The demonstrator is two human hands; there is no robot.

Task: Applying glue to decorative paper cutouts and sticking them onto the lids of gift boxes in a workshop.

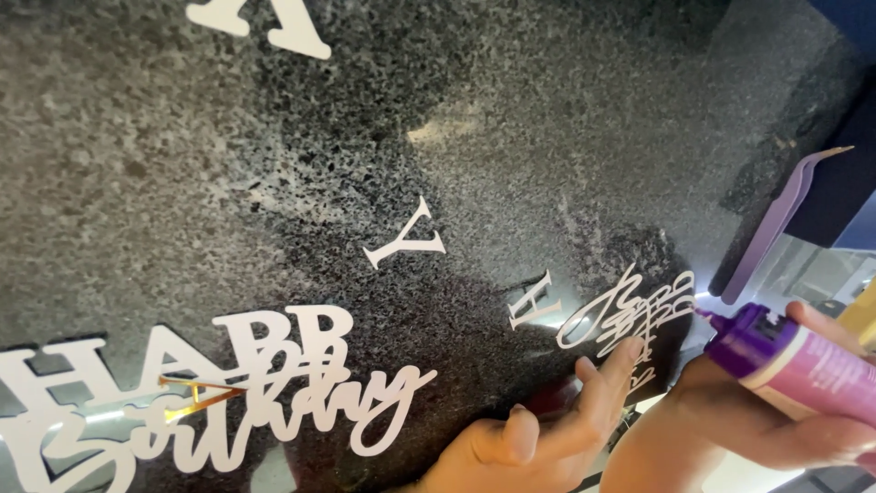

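Observation:
My left hand [538, 438] reaches up from the bottom edge, its index fingertip pressing on a small white script cut-out [630, 315] that lies on the dark speckled stone counter [228, 164]. My right hand [776, 415] grips a purple and pink glue tube [789, 361]. The tube's purple nozzle points left and touches the right edge of that cut-out. Two single white letter cut-outs [406, 239] [537, 301] lie just left of it.
A large white cut-out of block letters layered with a script word [246, 383] lies at the lower left, with a gold sliver on it. Another white letter [265, 23] sits at the top edge. Lilac tweezers [776, 219] lie at the counter's right edge.

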